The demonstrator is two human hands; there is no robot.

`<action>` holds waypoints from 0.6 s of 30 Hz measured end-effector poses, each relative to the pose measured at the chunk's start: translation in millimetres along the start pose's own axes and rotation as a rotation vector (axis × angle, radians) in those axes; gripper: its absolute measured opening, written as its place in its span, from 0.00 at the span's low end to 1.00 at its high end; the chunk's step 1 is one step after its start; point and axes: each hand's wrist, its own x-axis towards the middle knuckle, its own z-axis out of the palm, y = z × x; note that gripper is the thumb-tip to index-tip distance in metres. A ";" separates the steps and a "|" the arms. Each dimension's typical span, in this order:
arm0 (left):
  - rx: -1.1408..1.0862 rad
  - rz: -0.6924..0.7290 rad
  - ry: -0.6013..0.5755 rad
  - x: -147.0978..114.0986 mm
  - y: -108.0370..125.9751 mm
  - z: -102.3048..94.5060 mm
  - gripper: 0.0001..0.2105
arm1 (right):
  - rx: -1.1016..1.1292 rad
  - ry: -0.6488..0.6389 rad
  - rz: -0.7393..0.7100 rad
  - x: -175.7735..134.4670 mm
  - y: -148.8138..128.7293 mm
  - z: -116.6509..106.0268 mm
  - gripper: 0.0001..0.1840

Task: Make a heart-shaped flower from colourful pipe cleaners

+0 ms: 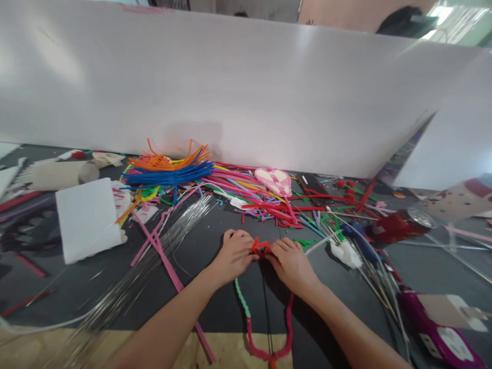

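An orange-red pipe cleaner [261, 247], bent into a zigzag, lies between my hands just above the dark tabletop. My left hand [236, 252] pinches its left end with curled fingers. Its right end is gripped by my right hand [291, 260]. Below them hangs a loop of fuzzy pipe cleaner [249, 338], green on the upper left and red around the bottom and right side, with an orange bit at its lowest point. The loop's upper ends run up under my hands, so I cannot tell how they join the zigzag.
Behind lie blue pipe cleaners [169, 175], many loose pink ones [234, 183] and a pink heart [273, 180] against a white board [238, 92]. Thin wires [149, 266] and white paper [89, 220] are left. A red can [400, 225] and purple device [434, 328] stand right.
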 end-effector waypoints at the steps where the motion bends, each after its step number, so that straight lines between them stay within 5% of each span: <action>1: 0.004 0.003 0.001 0.3 -0.3 0.9 0.05 | -0.006 0.002 -0.002 0.1 -0.1 0.1 0.05; 18: -0.068 0.004 0.158 -0.7 -4.9 20.3 0.04 | 0.076 0.160 -0.088 0.4 -2.8 5.0 0.07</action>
